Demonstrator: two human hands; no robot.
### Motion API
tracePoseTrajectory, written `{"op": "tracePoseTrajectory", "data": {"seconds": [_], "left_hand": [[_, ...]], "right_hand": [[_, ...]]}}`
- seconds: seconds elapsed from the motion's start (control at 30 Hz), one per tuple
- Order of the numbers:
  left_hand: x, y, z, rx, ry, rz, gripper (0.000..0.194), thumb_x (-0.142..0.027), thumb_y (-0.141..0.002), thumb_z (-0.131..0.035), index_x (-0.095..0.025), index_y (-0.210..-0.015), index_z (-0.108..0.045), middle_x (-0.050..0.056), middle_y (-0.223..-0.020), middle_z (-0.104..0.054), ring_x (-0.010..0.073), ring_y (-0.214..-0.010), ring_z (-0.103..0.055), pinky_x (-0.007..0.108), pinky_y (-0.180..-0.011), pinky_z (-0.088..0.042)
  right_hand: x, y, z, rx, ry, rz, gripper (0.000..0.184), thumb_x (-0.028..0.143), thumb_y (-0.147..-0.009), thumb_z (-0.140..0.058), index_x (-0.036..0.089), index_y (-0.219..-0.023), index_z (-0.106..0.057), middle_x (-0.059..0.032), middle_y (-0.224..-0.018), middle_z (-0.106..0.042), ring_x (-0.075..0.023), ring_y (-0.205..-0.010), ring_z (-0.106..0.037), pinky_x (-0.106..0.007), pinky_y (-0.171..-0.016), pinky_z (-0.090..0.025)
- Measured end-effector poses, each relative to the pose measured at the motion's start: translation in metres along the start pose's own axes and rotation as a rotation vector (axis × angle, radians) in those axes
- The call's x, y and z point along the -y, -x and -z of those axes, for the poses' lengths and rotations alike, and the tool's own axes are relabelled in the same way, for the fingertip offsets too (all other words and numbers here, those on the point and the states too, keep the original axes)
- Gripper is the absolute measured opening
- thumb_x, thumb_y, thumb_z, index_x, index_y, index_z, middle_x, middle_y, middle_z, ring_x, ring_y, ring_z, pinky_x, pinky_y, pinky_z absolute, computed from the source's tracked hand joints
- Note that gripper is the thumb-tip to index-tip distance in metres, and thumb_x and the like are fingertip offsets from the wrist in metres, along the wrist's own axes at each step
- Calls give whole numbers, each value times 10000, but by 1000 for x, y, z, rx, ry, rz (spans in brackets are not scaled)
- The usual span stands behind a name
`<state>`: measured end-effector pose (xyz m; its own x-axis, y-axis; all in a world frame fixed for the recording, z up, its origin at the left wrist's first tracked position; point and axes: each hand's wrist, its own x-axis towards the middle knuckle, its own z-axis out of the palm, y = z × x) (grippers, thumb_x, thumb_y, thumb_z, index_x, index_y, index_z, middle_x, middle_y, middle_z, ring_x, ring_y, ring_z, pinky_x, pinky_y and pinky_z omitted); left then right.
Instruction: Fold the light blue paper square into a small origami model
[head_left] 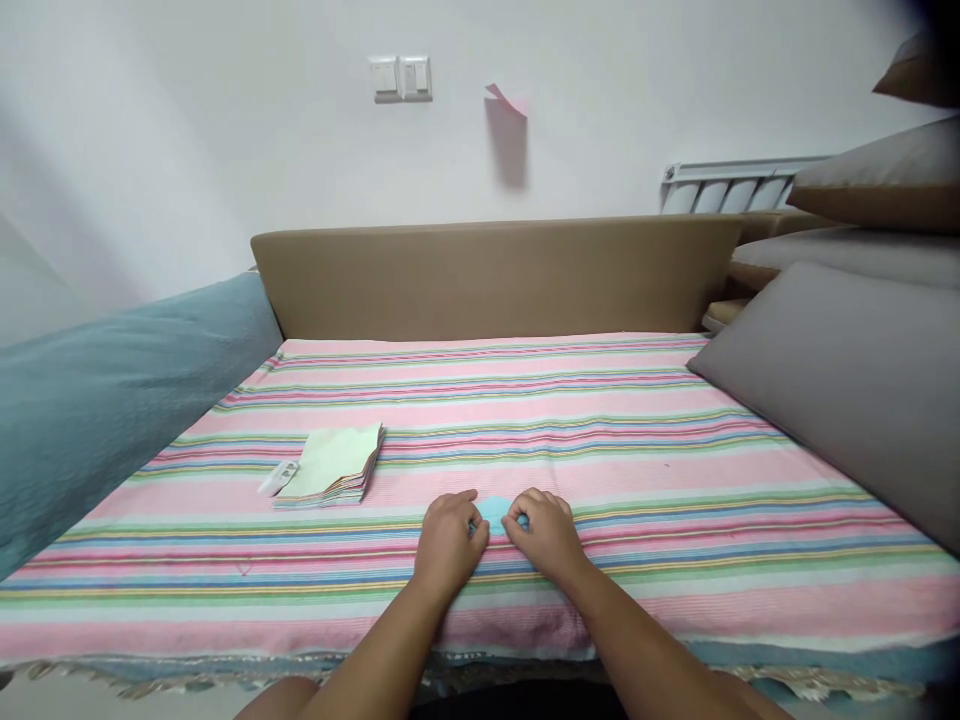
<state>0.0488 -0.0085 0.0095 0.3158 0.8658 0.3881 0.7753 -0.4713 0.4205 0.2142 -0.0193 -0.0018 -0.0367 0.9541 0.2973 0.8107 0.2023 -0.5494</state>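
A small light blue piece of paper [496, 512] lies on the pink striped cloth [600, 440] near its front edge. My left hand [448, 545] presses on the paper's left side with curled fingers. On the paper's right side my right hand [545, 535] pinches it with fingertips. Most of the paper is hidden between the two hands. A stack of coloured paper sheets [334, 467], pale green on top, rests to the left, apart from both hands.
A small white object [277, 478] lies beside the paper stack. A teal cushion [112, 400] borders the left, grey pillows [847, 390] the right, a brown backrest [495, 275] behind. A pink note [504, 98] and light switches [401, 77] are on the wall.
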Motion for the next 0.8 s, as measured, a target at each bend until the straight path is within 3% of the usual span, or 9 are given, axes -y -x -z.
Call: {"op": "tracePoseTrajectory", "data": {"seconds": [0.43, 0.6, 0.8], "left_hand": [[-4, -1, 4, 19, 30, 18, 138, -122, -698, -580, -213, -595, -568, 65, -959, -684, 251, -1004, -577, 406, -891, -402], [-4, 1, 6, 13, 38, 24, 104, -114, -709, -583, -215, -689, -595, 52, -1066, -659, 238, -1001, -573, 397, -886, -405], [1, 1, 5, 49, 35, -25, 216, -84, -756, -566, -269, -760, -678, -6, -1146, -631, 212, -1017, -571, 394, -901, -401]], "right_hand": [[-2, -1, 2, 25, -37, -12, 98, 273, -757, -555, 229, -675, -585, 20, -791, -613, -160, -822, -531, -303, -796, -310], [-1, -1, 4, 33, -61, -17, 96, 273, -761, -555, 232, -680, -586, 28, -788, -613, -155, -823, -535, -307, -805, -309], [-2, -1, 4, 42, -77, -15, 104, 280, -761, -555, 231, -674, -587, 33, -787, -610, -150, -819, -534, -306, -811, -308]]}}
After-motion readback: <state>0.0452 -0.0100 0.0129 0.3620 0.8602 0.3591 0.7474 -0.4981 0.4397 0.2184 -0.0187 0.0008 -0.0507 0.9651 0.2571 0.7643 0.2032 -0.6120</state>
